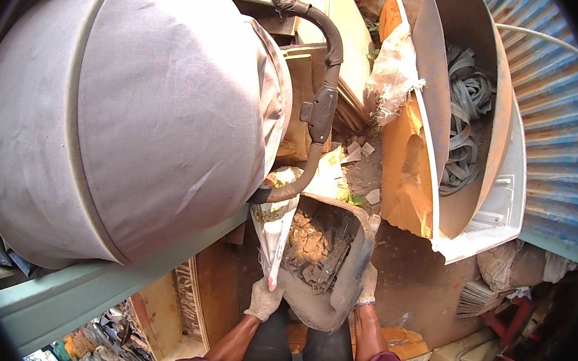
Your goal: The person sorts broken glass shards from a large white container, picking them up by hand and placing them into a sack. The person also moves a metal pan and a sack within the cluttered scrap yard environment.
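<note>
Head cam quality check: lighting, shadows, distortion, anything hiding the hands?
Head view: hard sunlight, bright on the corrugated metal sheet and the big grey drum; deep shadow lower right. Strong fisheye: black rim at the corners, straight edges bowed. No motion blur: the gloved left hand and right hand are sharp, gripping the rubble-filled container.

Dirt ground (423, 286) bears wood scraps (359, 149) (scattered) and sacks (499, 265).

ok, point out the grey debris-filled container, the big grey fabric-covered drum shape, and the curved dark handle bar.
Grey plastic container holding rubble (333, 306): head view, on its near bare wall.
Large grey fabric-covered drum-shaped hood (138, 114): head view, on the middle of the cloth.
Curved dark handle bar (323, 112): head view, on its central block.
</note>
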Motion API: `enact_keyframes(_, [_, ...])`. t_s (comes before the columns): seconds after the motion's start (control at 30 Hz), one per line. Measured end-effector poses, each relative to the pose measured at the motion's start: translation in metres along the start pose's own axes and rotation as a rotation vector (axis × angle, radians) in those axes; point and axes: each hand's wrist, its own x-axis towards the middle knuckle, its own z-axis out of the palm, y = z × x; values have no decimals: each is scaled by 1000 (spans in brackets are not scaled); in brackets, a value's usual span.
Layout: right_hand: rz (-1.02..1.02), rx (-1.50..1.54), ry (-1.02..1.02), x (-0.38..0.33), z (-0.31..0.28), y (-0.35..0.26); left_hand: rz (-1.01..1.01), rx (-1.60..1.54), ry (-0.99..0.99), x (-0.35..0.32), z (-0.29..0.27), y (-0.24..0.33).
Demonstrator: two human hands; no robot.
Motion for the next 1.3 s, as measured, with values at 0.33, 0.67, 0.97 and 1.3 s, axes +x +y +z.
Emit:
enact_keyframes(0.33, [-334, -171, 179, -148, 66, -41, -109, -350, 163, -24, -25, 7])
enact_keyframes(0.67, [-408, -399, 111, -135, 73, -51, -143, -394, 175, -7, -19, -3])
enact_keyframes(0.97, [-54, 84, -62, -164, 89, -52, 2, -403, 44, 20, -80, 9])
enact_keyframes(1.3, [32, 109, -327, -160, 55, -55, -272, -421, 79, 8, -82, 1])
